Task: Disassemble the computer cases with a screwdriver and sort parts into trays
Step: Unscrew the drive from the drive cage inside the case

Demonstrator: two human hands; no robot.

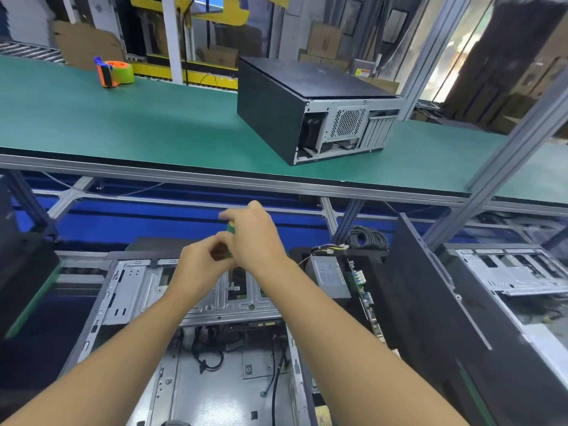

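Observation:
An open computer case (144,290) lies in front of me, its metal drive cage and loose black cables showing. Both hands meet above the cage. My right hand (255,238) grips the green handle of a screwdriver (230,228), held roughly upright; the shaft and tip are hidden behind my fingers. My left hand (199,259) is curled around the screwdriver's lower part, just under the right hand. A removed power supply (330,276) and a circuit board (364,287) rest in a black tray (381,262) to the right.
A closed black case (295,106) sits on the green conveyor belt (123,118) beyond, with an orange tape dispenser (113,72) far left. Another opened case (516,278) stands at the right, a black panel (430,296) leaning between. A coiled black cable (367,238) lies behind the tray.

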